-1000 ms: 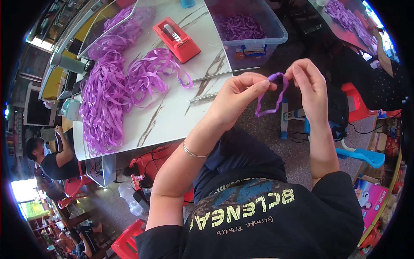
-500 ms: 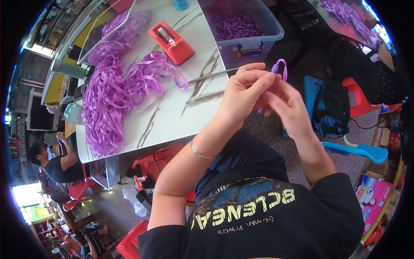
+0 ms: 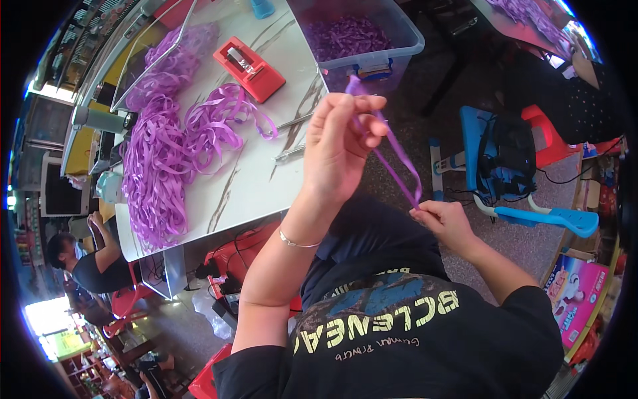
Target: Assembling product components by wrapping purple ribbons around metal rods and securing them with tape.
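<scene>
Two hands on one purple ribbon strip (image 3: 397, 159), stretched taut in air just off near edge of white marble table (image 3: 266, 179). Left hand (image 3: 342, 143) raised, fingers curled shut, pinching strip's upper end. Right hand (image 3: 446, 223) lower, further from table, fingertips closed on lower end. On table: heap of purple ribbons (image 3: 166, 166), red stapler-like tool (image 3: 249, 68), metal tweezers (image 3: 291, 153). Clear plastic bin (image 3: 362, 40) holding purple pieces at table's far corner.
</scene>
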A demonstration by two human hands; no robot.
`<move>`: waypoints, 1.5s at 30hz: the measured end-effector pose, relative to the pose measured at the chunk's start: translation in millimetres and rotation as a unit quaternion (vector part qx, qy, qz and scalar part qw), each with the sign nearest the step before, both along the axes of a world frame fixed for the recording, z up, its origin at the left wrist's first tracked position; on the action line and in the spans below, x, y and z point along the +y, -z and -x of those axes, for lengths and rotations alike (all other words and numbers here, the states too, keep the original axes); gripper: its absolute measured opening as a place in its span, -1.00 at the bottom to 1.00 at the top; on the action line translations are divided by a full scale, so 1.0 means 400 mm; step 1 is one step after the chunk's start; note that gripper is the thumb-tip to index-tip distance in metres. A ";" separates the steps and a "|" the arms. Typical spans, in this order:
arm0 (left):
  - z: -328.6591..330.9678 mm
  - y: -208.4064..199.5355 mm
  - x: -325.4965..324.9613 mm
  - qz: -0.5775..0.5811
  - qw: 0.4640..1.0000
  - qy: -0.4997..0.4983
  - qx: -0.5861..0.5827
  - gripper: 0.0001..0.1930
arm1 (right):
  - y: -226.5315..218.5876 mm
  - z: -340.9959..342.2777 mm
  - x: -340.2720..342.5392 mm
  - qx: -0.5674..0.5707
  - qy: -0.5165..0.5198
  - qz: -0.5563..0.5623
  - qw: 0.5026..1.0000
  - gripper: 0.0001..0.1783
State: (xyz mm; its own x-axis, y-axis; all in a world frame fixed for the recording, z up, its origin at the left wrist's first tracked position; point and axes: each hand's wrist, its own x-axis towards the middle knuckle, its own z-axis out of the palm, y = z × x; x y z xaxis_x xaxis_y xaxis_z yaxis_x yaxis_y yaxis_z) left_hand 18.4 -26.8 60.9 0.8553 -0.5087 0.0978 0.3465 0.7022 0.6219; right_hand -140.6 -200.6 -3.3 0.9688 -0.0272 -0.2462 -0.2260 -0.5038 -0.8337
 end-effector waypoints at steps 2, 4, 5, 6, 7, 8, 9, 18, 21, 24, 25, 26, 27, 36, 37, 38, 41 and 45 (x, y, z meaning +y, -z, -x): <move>0.006 -0.011 0.014 -0.019 0.999 -0.028 0.001 -0.86 | 0.011 0.006 -0.020 -0.024 0.002 0.056 0.998 -0.82; 0.007 -0.014 0.035 -0.041 0.999 -0.024 -0.013 -0.88 | 0.021 0.003 -0.042 -0.096 0.007 0.148 0.984 -0.84; 0.012 -0.016 0.043 -0.057 0.998 -0.025 -0.005 -0.88 | 0.030 0.001 -0.051 -0.128 0.009 0.179 0.976 -0.85; 0.016 -0.013 0.053 -0.057 0.998 -0.024 -0.005 -0.88 | 0.030 -0.004 -0.060 -0.128 0.011 0.179 0.975 -0.85; 0.019 -0.006 0.064 -0.069 0.997 -0.024 -0.008 -0.89 | 0.027 -0.012 -0.069 -0.147 0.014 0.212 0.966 -0.85; 0.022 -0.003 0.075 -0.080 0.996 -0.025 -0.010 -0.89 | 0.023 -0.019 -0.076 -0.165 0.018 0.244 0.955 -0.86; 0.027 -0.004 0.085 -0.092 0.995 -0.032 -0.006 -0.87 | 0.016 -0.026 -0.081 -0.175 0.026 0.268 0.947 -0.86; 0.046 0.015 0.159 -0.192 0.981 0.041 0.005 -0.83 | -0.009 -0.087 -0.144 -0.297 0.073 0.377 0.875 -0.87; 0.044 0.009 0.187 -0.283 0.949 0.133 -0.042 -0.85 | -0.041 -0.118 -0.176 -0.299 0.071 0.398 0.864 -0.78; 0.055 -0.001 0.182 -0.391 0.901 0.165 -0.092 -0.86 | -0.088 -0.155 -0.181 -0.328 0.070 0.361 0.870 -0.52; 0.055 0.000 0.182 -0.441 0.878 0.143 -0.120 -0.87 | -0.108 -0.167 -0.170 -0.341 0.074 0.325 0.879 -0.50; 0.055 0.002 0.182 -0.490 0.851 0.122 -0.148 -0.87 | -0.124 -0.175 -0.163 -0.353 0.079 0.289 0.886 -0.47; 0.057 0.006 0.182 -0.491 0.851 0.119 -0.147 -0.87 | -0.135 -0.178 -0.157 -0.349 0.080 0.266 0.895 -0.44; 0.008 0.020 0.153 -0.472 0.658 -0.361 -0.462 -0.87 | -0.044 -0.102 -0.091 -0.442 0.058 0.197 0.873 -0.18; 0.004 0.014 0.151 -0.473 0.657 -0.362 -0.463 -0.87 | -0.032 -0.082 -0.071 -0.421 0.064 0.169 0.889 -0.24; 0.001 0.006 0.149 -0.464 0.623 -0.377 -0.504 -0.85 | -0.022 -0.060 -0.052 -0.398 0.069 0.140 0.904 -0.30; -0.003 -0.028 0.134 -0.425 0.582 -0.376 -0.583 -0.81 | 0.021 0.008 -0.051 -0.331 -0.009 0.210 0.920 -0.51; -0.019 -0.040 0.122 -0.383 0.542 -0.306 -0.682 -0.76 | 0.023 -0.010 -0.075 -0.240 -0.162 0.082 0.954 -0.69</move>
State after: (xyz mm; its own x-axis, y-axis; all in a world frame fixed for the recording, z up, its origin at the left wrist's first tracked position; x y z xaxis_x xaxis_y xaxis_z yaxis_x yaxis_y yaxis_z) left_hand 26.1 22.1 76.8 0.2840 -0.5089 0.8127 -0.9556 -0.2200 0.1962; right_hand -136.4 -230.8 -12.4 0.9329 0.2923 0.2104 0.3518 -0.6149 -0.7057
